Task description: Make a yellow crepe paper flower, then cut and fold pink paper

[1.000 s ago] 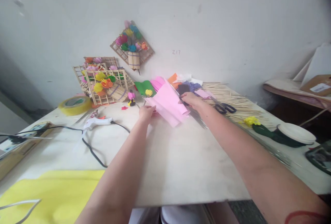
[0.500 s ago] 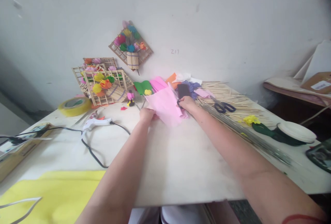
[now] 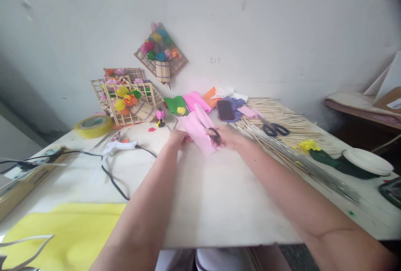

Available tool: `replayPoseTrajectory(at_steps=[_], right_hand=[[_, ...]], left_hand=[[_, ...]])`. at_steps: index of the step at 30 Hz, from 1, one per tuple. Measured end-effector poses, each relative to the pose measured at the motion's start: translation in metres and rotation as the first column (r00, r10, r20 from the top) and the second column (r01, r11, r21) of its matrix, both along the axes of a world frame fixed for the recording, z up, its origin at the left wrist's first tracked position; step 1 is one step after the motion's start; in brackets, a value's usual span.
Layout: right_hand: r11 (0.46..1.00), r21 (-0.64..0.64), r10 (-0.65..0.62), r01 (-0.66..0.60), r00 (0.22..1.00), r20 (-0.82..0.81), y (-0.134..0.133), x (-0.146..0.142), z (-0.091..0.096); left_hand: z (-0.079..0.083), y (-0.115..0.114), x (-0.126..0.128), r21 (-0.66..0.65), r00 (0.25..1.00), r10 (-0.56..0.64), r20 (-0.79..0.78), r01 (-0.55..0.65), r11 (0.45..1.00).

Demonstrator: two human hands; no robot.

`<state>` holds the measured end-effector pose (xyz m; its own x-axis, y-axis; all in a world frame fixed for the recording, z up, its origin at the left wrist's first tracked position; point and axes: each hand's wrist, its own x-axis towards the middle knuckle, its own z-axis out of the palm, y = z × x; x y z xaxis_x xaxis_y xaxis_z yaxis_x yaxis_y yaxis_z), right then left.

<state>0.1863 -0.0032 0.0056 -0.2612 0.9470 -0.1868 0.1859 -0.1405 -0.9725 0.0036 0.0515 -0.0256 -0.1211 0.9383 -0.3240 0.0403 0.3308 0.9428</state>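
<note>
Two hands, one pink sheet

One folded pink paper sheet (image 3: 196,128) sits between the hands, just above the pale worktop (image 3: 219,196). The left hand (image 3: 178,137) pinches its left edge. The right hand (image 3: 228,137), touching its right edge, is clamped on black-handled scissors (image 3: 214,135) laid against the sheet. A second pair of black scissors (image 3: 275,129) lies well apart on the heap of bamboo sticks (image 3: 294,120). Counted around them: one white glue gun (image 3: 120,146), one yellow tape roll (image 3: 94,125).

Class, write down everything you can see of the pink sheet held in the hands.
The pink sheet looks like thin, soft paper or foam, folded into layers and angled away over the white table. The left hand pinches its near left edge. The right hand holds black-handled scissors against its right side.
</note>
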Motion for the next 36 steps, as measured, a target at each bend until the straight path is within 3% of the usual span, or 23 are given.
replayPoseTrajectory(at_steps=[3, 7, 17, 25, 36], right_hand=[[0.988, -0.094, 0.122, -0.126, 0.992, -0.044, -0.005, 0.001, -0.007], [0.963, -0.125, 0.227, -0.238, 0.969, -0.094, -0.009, 0.001, -0.010], [0.913, -0.260, 0.292, -0.314, 0.949, -0.121, -0.020, -0.008, -0.008], [0.913, -0.299, 0.236, -0.279, 0.956, -0.172, -0.031, -0.014, -0.012], [0.943, -0.303, 0.074, -0.136, 0.975, -0.208, -0.033, -0.028, -0.019]], left_hand=[[0.003, -0.002, -0.001, -0.021, 1.000, -0.006, 0.016, 0.006, 1.000], [0.007, -0.004, -0.001, -0.039, 1.000, -0.018, 0.022, 0.019, 0.999], [0.003, 0.002, -0.006, -0.060, 1.000, -0.019, -0.018, 0.018, 0.998], [0.007, 0.001, -0.005, -0.091, 0.999, 0.005, 0.036, -0.001, 0.996], [0.008, 0.003, -0.005, -0.129, 0.994, 0.044, 0.100, -0.031, 0.991]])
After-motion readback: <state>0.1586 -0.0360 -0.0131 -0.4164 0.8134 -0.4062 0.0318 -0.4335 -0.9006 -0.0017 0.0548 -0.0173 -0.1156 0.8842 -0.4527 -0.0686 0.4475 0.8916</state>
